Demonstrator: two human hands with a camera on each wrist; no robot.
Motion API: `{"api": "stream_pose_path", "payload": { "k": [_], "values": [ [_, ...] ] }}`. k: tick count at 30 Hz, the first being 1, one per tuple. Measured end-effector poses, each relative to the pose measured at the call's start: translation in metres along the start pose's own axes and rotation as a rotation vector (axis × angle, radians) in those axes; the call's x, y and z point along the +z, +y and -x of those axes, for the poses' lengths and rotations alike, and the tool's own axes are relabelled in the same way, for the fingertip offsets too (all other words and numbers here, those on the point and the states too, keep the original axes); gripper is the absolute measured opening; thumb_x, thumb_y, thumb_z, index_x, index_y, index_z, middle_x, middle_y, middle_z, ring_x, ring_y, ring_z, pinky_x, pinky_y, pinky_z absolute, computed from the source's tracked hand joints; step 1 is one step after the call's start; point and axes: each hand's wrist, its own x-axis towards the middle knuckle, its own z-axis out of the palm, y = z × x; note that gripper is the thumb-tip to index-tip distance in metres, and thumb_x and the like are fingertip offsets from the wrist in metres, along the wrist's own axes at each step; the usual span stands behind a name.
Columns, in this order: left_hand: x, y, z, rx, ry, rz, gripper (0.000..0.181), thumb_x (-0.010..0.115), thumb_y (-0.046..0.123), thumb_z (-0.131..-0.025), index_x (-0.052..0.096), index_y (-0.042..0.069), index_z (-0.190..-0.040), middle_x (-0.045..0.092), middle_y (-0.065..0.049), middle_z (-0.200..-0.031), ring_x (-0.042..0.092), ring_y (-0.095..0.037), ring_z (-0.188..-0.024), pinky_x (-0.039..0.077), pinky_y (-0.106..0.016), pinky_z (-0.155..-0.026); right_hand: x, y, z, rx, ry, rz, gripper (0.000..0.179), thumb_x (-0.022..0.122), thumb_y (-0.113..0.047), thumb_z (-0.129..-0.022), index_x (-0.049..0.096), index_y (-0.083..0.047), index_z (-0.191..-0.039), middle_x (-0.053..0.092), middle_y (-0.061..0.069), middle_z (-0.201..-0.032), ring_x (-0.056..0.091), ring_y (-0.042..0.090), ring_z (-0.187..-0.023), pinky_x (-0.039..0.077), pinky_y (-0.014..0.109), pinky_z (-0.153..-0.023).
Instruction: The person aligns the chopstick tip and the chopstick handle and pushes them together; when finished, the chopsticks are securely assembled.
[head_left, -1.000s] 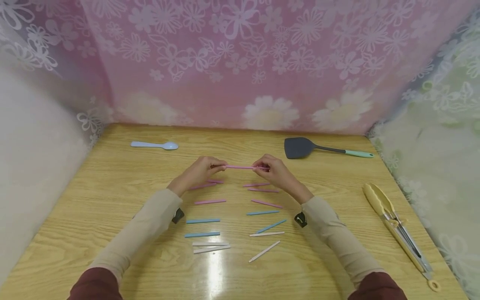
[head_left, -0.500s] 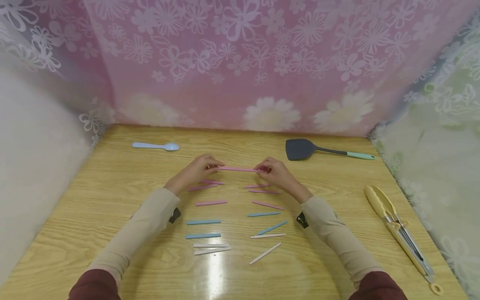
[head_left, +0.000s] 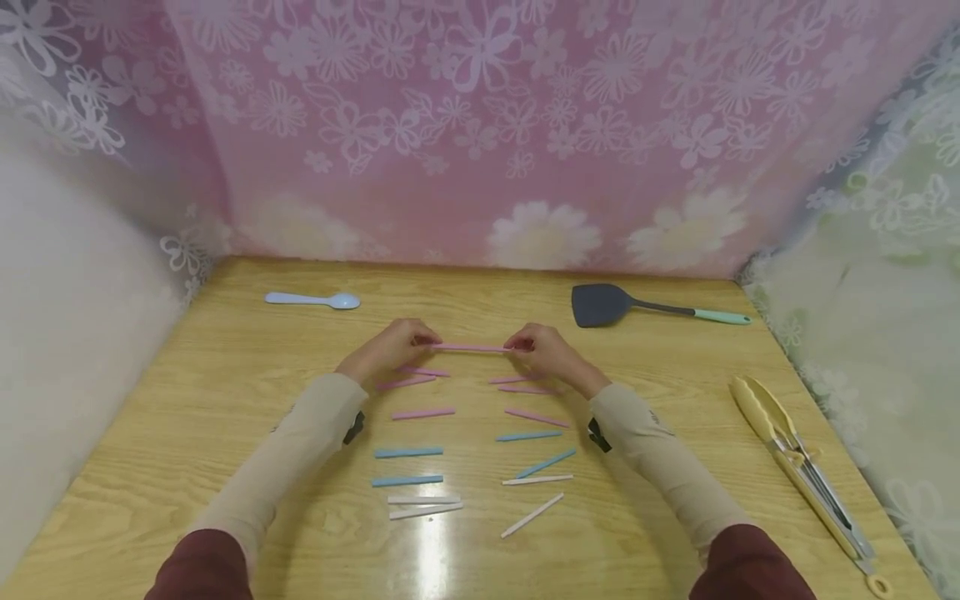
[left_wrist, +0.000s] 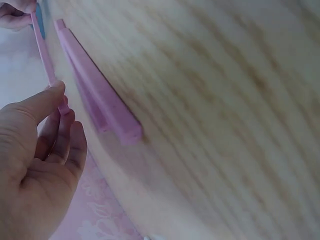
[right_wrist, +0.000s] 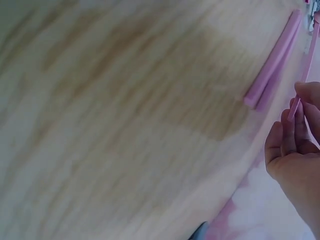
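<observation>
In the head view, my left hand [head_left: 393,344] and right hand [head_left: 546,350] pinch opposite ends of a thin pink stick [head_left: 471,347], held level above the table. The left wrist view shows my left thumb [left_wrist: 47,100] pressing the stick against the fingers; its tip pokes out below the thumb. At the other end, my right thumb and fingers grip it in the right wrist view, the end [right_wrist: 294,111] showing between them. Under the left hand lie two loose pink sticks [left_wrist: 100,85], close together. Another pink pair [right_wrist: 272,65] lies below the right hand.
Nearer the body, two columns of sticks hold pink [head_left: 423,413], blue [head_left: 408,452] and white pieces [head_left: 532,515]. A light blue spoon [head_left: 311,300] lies back left, a dark spatula [head_left: 602,305] back right, and yellow tongs [head_left: 802,475] along the right side. A pink flowered cloth [head_left: 480,125] hangs behind.
My left hand has shifted a little to the left, and more of the pink stick shows between the hands. Both hands keep hold of it; the sticks on the table stay put.
</observation>
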Motion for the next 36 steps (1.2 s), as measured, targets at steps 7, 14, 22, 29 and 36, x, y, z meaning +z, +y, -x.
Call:
{"api": "stream_pose_path", "payload": {
  "k": [7,14,22,29,36],
  "values": [
    [0.0016,-0.0058,-0.0035,-0.013,-0.017,-0.032,0.022,0.058,0.005,-0.094,0.066,-0.002,-0.113,0.063,-0.016,-0.113,0.058,-0.028,-0.105,0.051,-0.037,-0.09,0.0028,0.0022,-0.0023,0.032,-0.029,-0.025,0.013,0.065,-0.007,-0.089,0.071,0.0,-0.098,0.064,0.009,-0.088,0.056,0.018,-0.08,0.049,0.03,-0.072],
    [0.0029,-0.0046,-0.0043,-0.023,-0.014,-0.041,0.022,0.058,0.004,-0.094,0.067,-0.003,-0.113,0.063,-0.017,-0.112,0.058,-0.029,-0.104,0.05,-0.039,-0.09,0.0042,0.004,-0.0038,0.04,-0.041,-0.006,0.013,0.063,-0.004,-0.089,0.072,0.0,-0.098,0.065,0.009,-0.087,0.053,0.016,-0.075,0.046,0.027,-0.067],
    [0.0023,-0.0046,-0.0046,-0.027,-0.025,-0.041,0.022,0.057,0.005,-0.095,0.066,-0.002,-0.114,0.062,-0.016,-0.111,0.057,-0.026,-0.1,0.051,-0.037,-0.087,0.0033,0.0029,-0.0045,0.076,-0.056,-0.02,0.014,0.063,-0.005,-0.09,0.071,-0.001,-0.101,0.064,0.009,-0.089,0.054,0.016,-0.076,0.047,0.028,-0.069],
    [0.0015,-0.0038,-0.0055,-0.058,-0.033,-0.029,0.023,0.057,0.005,-0.095,0.066,-0.002,-0.114,0.062,-0.015,-0.109,0.056,-0.025,-0.099,0.05,-0.036,-0.086,0.0036,0.0027,-0.0044,0.07,-0.058,-0.007,0.015,0.063,-0.006,-0.09,0.071,-0.001,-0.101,0.064,0.008,-0.088,0.055,0.016,-0.077,0.048,0.028,-0.07],
    [0.0026,-0.0034,-0.0047,-0.066,-0.038,-0.039,0.023,0.057,0.006,-0.095,0.066,-0.001,-0.115,0.062,-0.013,-0.108,0.057,-0.023,-0.096,0.05,-0.035,-0.085,0.0039,0.0018,-0.0038,0.049,-0.053,0.012,0.014,0.063,-0.006,-0.09,0.071,-0.001,-0.1,0.064,0.009,-0.088,0.057,0.018,-0.079,0.05,0.03,-0.072]
  ]
}}
